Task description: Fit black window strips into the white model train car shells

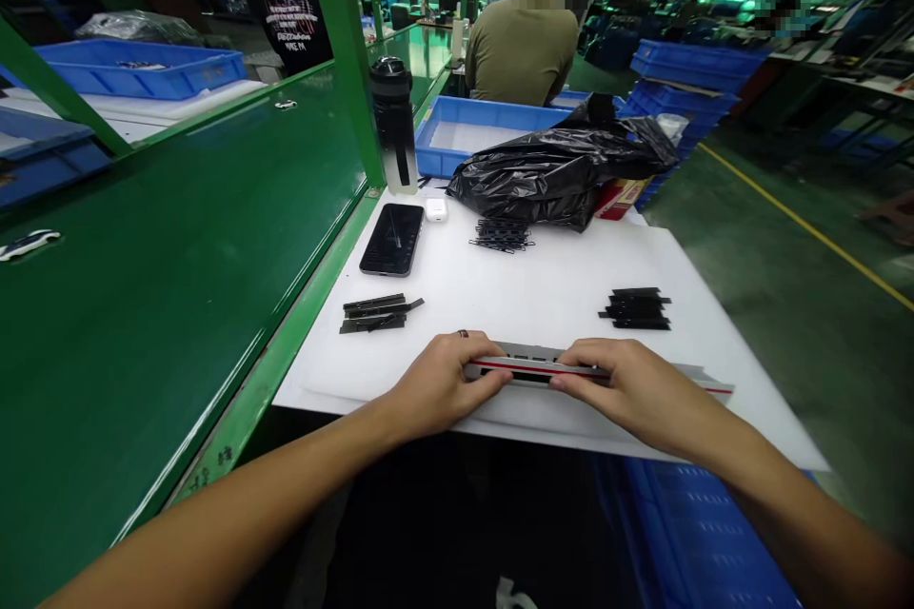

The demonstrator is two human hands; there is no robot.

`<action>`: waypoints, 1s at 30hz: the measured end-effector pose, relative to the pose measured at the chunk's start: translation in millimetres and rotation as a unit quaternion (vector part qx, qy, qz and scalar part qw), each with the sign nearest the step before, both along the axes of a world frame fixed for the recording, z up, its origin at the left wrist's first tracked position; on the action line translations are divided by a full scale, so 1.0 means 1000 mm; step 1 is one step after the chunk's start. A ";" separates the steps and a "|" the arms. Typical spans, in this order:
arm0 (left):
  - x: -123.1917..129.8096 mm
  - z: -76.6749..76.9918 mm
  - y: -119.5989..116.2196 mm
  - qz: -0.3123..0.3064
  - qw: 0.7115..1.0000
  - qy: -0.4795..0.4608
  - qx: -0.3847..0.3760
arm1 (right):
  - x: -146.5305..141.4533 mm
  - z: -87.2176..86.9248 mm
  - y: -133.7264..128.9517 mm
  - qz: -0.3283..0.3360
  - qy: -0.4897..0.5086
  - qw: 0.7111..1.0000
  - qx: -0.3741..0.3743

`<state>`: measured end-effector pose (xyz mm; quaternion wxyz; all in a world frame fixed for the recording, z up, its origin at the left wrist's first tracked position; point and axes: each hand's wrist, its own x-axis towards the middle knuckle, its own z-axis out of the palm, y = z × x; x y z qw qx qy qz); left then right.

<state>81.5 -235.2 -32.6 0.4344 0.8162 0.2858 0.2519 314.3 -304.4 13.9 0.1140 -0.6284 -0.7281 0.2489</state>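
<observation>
Both hands grip a long grey plastic piece with a red stripe [532, 366] above the front part of the white table surface. My left hand [449, 381] pinches its left end, thumb in front and fingers behind. My right hand [628, 390] is closed on it farther right, in the same manner. Dark slots show along the piece between the hands. Its right part passes behind my right hand, and a grey end with a red line [714, 387] shows beyond the wrist; whether that is the same piece I cannot tell.
Black strips lie in a left pile [378, 312] and a right pile [635, 308]. Behind are thin black frames [502, 235], a phone [392, 239], a white earbud case [436, 209], a bottle [394, 124], a black plastic bag [543, 171] and a blue bin [435, 162]. A green conveyor [214, 238] runs left.
</observation>
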 end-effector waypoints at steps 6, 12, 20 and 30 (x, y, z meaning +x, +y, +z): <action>-0.001 -0.004 -0.002 0.003 0.999 0.008 0.038 | -0.005 -0.010 -0.007 -0.003 -0.037 0.998 0.044; -0.005 0.002 -0.001 -0.037 0.998 0.015 0.042 | 0.009 -0.017 -0.013 0.022 0.004 0.999 0.037; -0.014 0.007 0.007 -0.089 0.995 -0.014 -0.034 | 0.010 -0.006 -0.009 0.011 0.006 1.000 -0.008; -0.017 0.012 0.015 -0.118 0.988 -0.018 -0.095 | 0.009 -0.004 -0.004 -0.014 0.003 0.999 -0.038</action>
